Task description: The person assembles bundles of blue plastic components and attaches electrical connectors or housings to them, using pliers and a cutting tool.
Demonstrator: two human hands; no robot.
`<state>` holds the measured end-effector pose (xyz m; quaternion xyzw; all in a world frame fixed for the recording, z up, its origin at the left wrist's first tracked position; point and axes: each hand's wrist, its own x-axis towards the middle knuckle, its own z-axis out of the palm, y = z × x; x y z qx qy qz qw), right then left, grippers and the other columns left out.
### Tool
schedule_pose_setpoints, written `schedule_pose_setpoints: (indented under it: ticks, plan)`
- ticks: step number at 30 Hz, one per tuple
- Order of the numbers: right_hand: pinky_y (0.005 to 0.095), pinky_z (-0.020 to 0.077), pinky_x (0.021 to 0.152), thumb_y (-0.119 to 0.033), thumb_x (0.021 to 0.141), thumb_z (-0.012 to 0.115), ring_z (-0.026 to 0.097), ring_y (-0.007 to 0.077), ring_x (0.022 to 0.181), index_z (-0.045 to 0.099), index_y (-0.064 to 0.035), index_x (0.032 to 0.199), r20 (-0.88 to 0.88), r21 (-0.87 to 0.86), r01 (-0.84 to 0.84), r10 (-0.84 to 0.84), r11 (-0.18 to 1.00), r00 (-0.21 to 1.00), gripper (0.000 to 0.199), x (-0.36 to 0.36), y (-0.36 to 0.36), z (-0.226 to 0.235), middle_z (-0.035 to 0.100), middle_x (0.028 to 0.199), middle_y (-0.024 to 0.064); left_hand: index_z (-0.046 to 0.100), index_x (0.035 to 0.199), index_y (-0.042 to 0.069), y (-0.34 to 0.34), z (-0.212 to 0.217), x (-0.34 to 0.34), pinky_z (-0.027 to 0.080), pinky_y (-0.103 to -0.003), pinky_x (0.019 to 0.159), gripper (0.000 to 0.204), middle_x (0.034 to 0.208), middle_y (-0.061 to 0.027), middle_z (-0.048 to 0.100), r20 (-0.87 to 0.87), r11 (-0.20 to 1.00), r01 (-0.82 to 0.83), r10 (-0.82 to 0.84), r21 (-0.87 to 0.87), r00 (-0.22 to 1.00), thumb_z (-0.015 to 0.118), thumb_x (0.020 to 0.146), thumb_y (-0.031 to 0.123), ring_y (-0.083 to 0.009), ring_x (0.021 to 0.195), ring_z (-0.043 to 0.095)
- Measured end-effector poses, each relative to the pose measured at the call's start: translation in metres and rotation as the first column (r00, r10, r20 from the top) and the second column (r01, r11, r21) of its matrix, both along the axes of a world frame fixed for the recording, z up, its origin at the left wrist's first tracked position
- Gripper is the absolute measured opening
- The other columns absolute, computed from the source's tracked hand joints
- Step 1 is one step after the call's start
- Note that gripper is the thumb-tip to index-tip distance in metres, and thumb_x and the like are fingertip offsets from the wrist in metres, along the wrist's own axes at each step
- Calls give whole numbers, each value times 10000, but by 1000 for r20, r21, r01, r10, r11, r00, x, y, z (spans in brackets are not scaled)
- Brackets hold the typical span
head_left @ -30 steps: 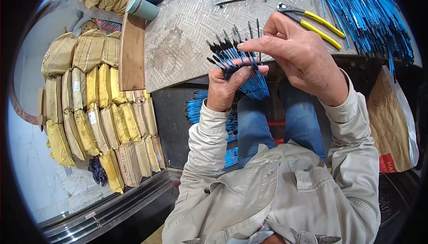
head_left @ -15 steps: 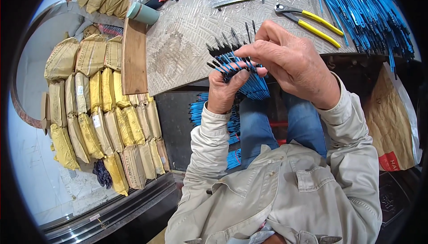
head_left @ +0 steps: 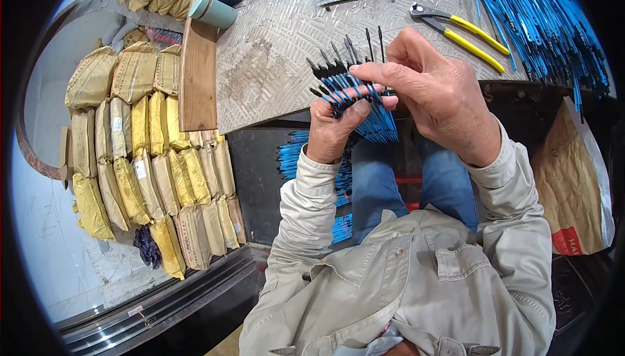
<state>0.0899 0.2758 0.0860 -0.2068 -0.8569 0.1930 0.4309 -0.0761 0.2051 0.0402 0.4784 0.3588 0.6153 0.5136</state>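
Blue cable ties (head_left: 364, 105), light and springy, fan from left hand (head_left: 332, 128)'s closed fist; right hand (head_left: 433, 92)'s fingertips pinch one near its black tip.

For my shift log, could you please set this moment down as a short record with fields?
Left hand: grips a fanned bundle of blue ties with black tips
Right hand: fingertips pinch a tie in the bundle
Bench: patterned metal top, in front of the person
Pliers: yellow handles, lying on the bench beyond the right hand
Loose ties: blue heap at the bench's right end
Cup: green, lying at the bench's far left
Sacks: yellow, stacked on the floor, left
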Motion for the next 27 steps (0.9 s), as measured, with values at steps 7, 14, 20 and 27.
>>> schedule_pose_setpoints:
  ticks: [7, 14, 20, 27]
  plan:
    - [268, 438, 525, 64, 594, 643, 525, 183, 632, 646, -79, 996, -40, -9, -29, 29, 1000, 999, 426, -2, 1, -2, 466, 740, 69, 616, 1007, -22, 0, -6, -3, 502, -320, 794, 199, 983, -135, 638, -57, 1000, -25, 24, -15, 998, 608, 848, 97, -230, 892, 635]
    - [267, 447, 525, 60, 601, 644, 540, 181, 634, 644, -63, 977, -37, 29, -29, 30, 999, 999, 396, -3, 3, -3, 484, 747, 70, 620, 989, -17, -2, -8, -4, 505, -305, 781, 188, 982, -131, 639, -7, 996, 11, -12, -87, 1000, 622, 839, 97, -216, 883, 634]
    - [267, 455, 521, 62, 595, 640, 553, 182, 634, 645, -62, 962, -51, 32, -9, 11, 999, 999, 387, -6, 0, -4, 494, 747, 74, 630, 954, -21, -3, -7, -6, 498, -264, 749, 175, 928, -105, 652, -102, 990, -13, -1, -140, 995, 635, 834, 106, -151, 837, 620]
    - [263, 458, 500, 72, 592, 633, 561, 173, 623, 646, -58, 931, -9, 90, -22, 23, 996, 1000, 363, -6, 1, -1, 505, 749, 74, 638, 943, -23, -4, -2, -5, 487, -242, 736, 194, 892, -85, 658, -124, 988, -8, -11, -154, 992, 630, 844, 143, -107, 822, 595]
